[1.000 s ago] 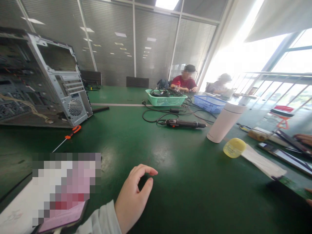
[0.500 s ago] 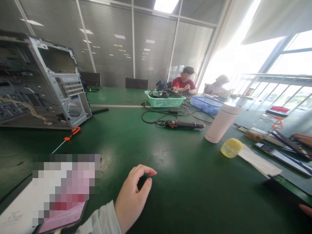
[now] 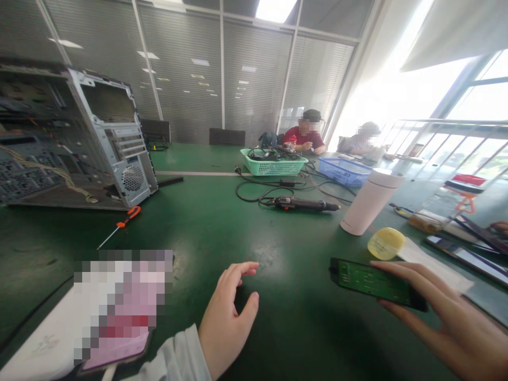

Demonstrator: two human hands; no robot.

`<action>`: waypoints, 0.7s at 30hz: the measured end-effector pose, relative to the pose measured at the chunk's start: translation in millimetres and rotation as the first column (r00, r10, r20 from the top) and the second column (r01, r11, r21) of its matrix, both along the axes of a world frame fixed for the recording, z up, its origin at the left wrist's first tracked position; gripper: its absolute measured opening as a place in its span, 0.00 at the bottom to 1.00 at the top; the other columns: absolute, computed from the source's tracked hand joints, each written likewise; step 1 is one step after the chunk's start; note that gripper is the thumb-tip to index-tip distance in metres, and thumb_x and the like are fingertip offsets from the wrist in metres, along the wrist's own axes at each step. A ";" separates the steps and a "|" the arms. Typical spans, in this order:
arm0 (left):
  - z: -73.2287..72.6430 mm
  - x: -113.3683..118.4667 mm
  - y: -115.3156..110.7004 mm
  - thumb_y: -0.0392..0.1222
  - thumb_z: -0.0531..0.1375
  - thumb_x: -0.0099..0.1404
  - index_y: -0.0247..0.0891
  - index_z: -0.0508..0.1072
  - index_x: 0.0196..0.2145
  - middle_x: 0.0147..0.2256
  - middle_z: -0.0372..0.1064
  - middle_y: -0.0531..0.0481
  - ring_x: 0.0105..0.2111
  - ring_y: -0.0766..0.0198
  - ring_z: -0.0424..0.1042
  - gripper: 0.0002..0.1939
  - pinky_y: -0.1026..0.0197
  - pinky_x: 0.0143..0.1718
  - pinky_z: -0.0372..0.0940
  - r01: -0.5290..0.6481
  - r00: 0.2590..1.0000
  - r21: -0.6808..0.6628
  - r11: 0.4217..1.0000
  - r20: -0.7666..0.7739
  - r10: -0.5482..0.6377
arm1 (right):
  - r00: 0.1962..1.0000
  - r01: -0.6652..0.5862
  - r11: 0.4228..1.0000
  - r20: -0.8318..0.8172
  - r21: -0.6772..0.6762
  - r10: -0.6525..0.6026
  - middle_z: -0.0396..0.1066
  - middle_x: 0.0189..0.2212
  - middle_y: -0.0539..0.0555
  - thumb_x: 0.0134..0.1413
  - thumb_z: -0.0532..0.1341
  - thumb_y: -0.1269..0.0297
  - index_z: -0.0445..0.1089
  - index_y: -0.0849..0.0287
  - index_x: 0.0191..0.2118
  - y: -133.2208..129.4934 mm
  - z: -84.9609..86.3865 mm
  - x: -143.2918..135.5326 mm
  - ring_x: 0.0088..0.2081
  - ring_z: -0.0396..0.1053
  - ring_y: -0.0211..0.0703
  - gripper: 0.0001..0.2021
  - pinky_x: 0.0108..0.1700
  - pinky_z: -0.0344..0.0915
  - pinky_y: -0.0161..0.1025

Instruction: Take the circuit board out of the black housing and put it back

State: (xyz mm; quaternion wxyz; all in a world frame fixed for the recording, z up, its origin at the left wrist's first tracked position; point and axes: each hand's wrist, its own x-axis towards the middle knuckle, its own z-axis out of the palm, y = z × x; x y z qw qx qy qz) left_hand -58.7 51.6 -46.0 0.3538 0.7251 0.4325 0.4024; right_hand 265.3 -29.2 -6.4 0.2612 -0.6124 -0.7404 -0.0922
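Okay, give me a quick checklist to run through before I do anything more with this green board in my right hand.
1. Grip on the green circuit board: right hand holds it by one end, the rest sticking out unsupported. Not ok.
2. Left hand free: open, resting on the green table, holding nothing. Ok.
3. Bare table under the board: ok.
4. Nearby items: yellow lid and white tumbler stand close behind the board. Not ok.
5. Orange-handled screwdriver location: lying by the open computer case. Ok.
6. Board's underside: cannot tell.
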 end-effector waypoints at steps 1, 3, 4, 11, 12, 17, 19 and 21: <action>-0.5 -0.3 -1.3 0.34 0.53 0.60 0.43 0.64 0.53 0.52 0.67 0.44 0.54 0.51 0.66 0.22 0.43 0.54 0.59 0.006 1.000 0.017 1.000 -0.002 -0.006 | 0.997 -0.072 0.997 0.014 0.005 0.072 0.65 0.48 0.55 0.67 0.50 0.48 0.61 0.51 0.55 6.7 5.1 -17.4 0.44 0.69 0.50 0.18 0.38 0.71 0.42; -0.9 -1.0 -3.9 0.35 0.54 0.62 0.45 0.57 0.59 0.59 0.60 0.44 0.59 0.51 0.60 0.28 0.41 0.57 0.56 0.025 1.000 0.049 0.999 -0.009 -0.025 | 0.981 -0.195 0.979 -0.024 -0.063 0.194 0.63 0.49 0.54 0.67 0.52 0.56 0.58 0.51 0.58 17.9 13.2 -48.5 0.45 0.68 0.47 0.16 0.40 0.71 0.39; -0.7 -1.2 -5.1 0.35 0.54 0.62 0.47 0.54 0.61 0.61 0.57 0.45 0.61 0.51 0.57 0.30 0.41 0.58 0.54 0.039 0.999 0.061 0.997 -0.010 -0.038 | 0.972 -0.232 0.967 -0.069 -0.103 0.226 0.62 0.49 0.54 0.67 0.52 0.58 0.57 0.51 0.58 22.8 15.9 -61.5 0.46 0.67 0.46 0.16 0.42 0.70 0.38; 1.6 -0.6 -3.4 0.39 0.55 0.64 0.49 0.57 0.59 0.59 0.61 0.47 0.58 0.52 0.61 0.26 0.43 0.60 0.53 0.078 0.995 -0.055 0.995 0.073 -0.074 | 0.848 -0.483 0.832 -0.384 -0.273 0.366 0.62 0.46 0.56 0.62 0.55 0.61 0.61 0.56 0.56 61.1 22.8 -110.3 0.45 0.64 0.47 0.17 0.46 0.65 0.42; 0.6 -0.1 -1.9 0.40 0.55 0.65 0.47 0.58 0.58 0.58 0.62 0.46 0.57 0.52 0.63 0.24 0.43 0.59 0.54 0.061 0.994 -0.085 0.995 0.097 -0.052 | 0.828 -0.501 0.822 -0.427 -0.272 0.363 0.62 0.47 0.56 0.61 0.56 0.61 0.62 0.57 0.56 66.2 21.9 -113.3 0.46 0.64 0.47 0.18 0.46 0.65 0.41; -6.0 2.3 3.7 0.40 0.55 0.64 0.46 0.59 0.57 0.57 0.62 0.45 0.53 0.52 0.66 0.24 0.42 0.57 0.58 0.002 0.988 -0.185 0.983 0.149 0.026 | 0.715 -0.519 0.813 -0.656 -0.263 0.244 0.61 0.49 0.55 0.57 0.60 0.58 0.57 0.57 0.57 78.8 4.3 -118.5 0.49 0.62 0.46 0.24 0.46 0.65 0.38; -6.5 2.9 4.1 0.40 0.55 0.63 0.45 0.60 0.56 0.55 0.63 0.45 0.53 0.52 0.66 0.23 0.42 0.57 0.57 -0.001 0.989 -0.181 0.983 0.148 0.028 | 0.685 -0.518 0.819 -0.693 -0.246 0.225 0.62 0.46 0.54 0.56 0.61 0.58 0.56 0.57 0.56 79.2 -5.0 -118.3 0.48 0.63 0.45 0.24 0.46 0.64 0.38; -5.8 3.0 3.8 0.39 0.55 0.63 0.45 0.60 0.55 0.54 0.65 0.45 0.52 0.52 0.67 0.22 0.43 0.56 0.58 -0.002 0.989 -0.169 0.986 0.149 0.027 | 0.665 -0.514 0.830 -0.711 -0.217 0.226 0.62 0.45 0.54 0.56 0.62 0.58 0.55 0.57 0.54 78.9 -12.5 -118.0 0.46 0.63 0.44 0.23 0.46 0.63 0.37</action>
